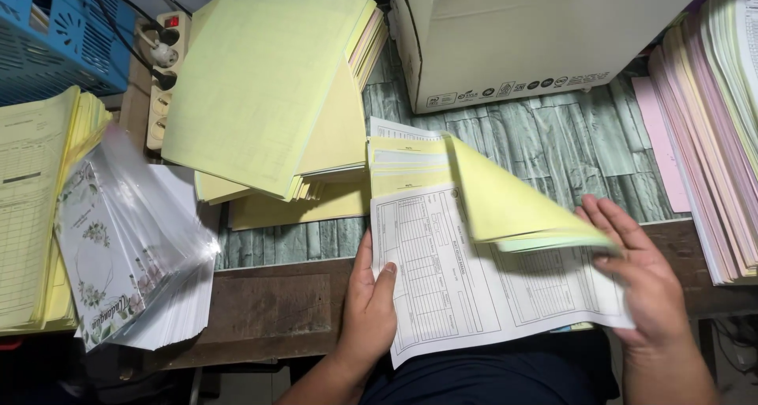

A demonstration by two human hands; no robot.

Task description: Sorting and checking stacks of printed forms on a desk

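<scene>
Head view: a person seated at a table (268, 310), looking down at a set of printed forms (474, 286).
Left hand (371, 302): at 7 o'clock of the forms, thumb on top and fingers closed under the edge, pinning the sheets so they don't slide.
Right hand (643, 283): at 4 o'clock, fingers spread nearly flat, lifting a yellow sheet (513, 204) that arcs up, apparently to bare the white page beneath.
Forms: at the near table edge, overhanging the lap.
Yellow stack (268, 89): at 11 o'clock, fanned, within reach.
Cardboard box (529, 34): at 12 o'clock.
Wrapped cards (126, 247): at 9 o'clock.
Pastel paper pile (714, 136): at 3 o'clock.
</scene>
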